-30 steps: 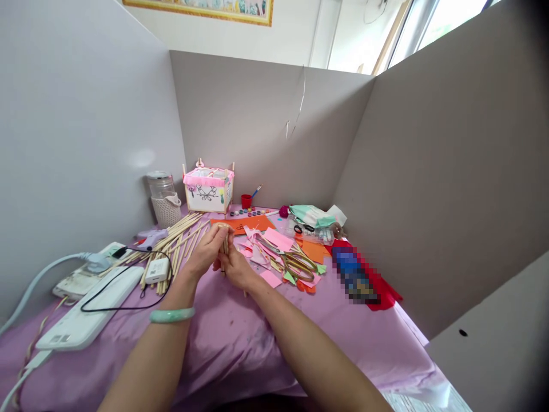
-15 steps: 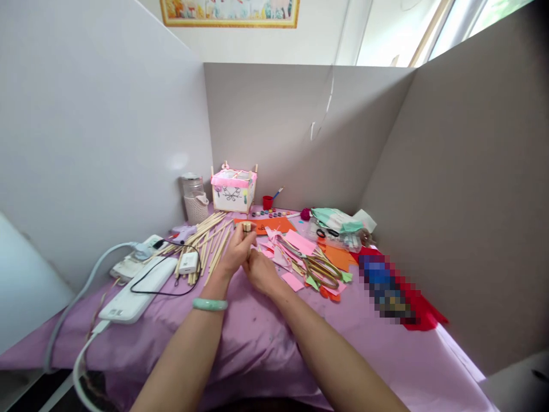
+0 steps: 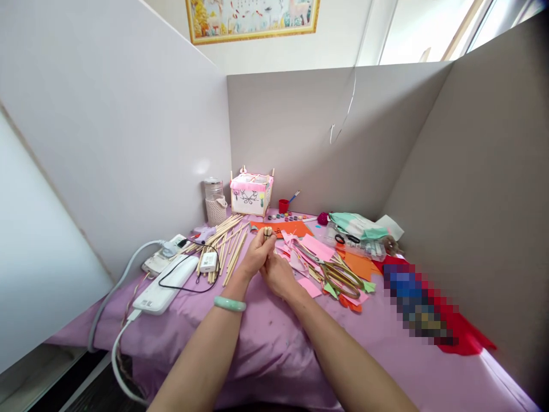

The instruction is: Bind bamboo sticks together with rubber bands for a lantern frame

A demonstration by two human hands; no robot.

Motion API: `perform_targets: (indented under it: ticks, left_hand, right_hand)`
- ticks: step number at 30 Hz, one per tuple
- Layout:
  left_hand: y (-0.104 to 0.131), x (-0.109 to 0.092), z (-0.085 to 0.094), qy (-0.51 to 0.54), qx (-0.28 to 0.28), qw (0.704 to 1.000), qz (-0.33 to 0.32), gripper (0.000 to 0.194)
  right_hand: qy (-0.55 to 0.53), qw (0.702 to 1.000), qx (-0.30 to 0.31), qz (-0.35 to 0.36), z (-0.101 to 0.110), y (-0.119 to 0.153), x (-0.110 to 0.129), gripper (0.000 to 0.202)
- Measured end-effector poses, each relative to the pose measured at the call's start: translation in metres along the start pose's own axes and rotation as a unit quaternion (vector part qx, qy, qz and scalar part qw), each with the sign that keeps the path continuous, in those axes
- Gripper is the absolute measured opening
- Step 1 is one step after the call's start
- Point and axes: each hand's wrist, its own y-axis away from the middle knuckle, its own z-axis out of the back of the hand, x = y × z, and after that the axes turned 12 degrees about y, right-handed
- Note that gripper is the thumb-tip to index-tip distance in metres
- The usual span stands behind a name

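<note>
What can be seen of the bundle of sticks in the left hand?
The bundle shows only its top: pale, wood-like ends packed together, pointing up out of the left hand. A thin dark line crosses just below them, perhaps a tie. The right hand curls just beneath; whether it grips too is hidden, like the lower length. The orange sheet lies behind.

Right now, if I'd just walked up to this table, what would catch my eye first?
Probably the left hand gripping a bundle of wooden sticks mid-table, with the right hand closed just below it. Next, perhaps, the bronze-handled scissors lying among pink paper scraps to the right. Behind, near the back partition, stands a white box with pink trim.
</note>
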Motion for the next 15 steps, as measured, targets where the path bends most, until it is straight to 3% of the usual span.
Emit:
perform_targets:
  ticks: [6,15]
  left_hand:
    - [-0.0027,-0.0007,0.0059,0.092,0.038,0.995,0.025,0.040]
    - [-0.0052,0.0083,0.0075,0.121,0.022,0.992,0.035,0.030]
  right_hand:
    - [-0.002,1.000,0.008,-0.016,-0.0020,0.0001,0.0014,0.035]
    - [-0.008,1.000,0.005,-0.012,0.0012,-0.0017,0.0032,0.037]
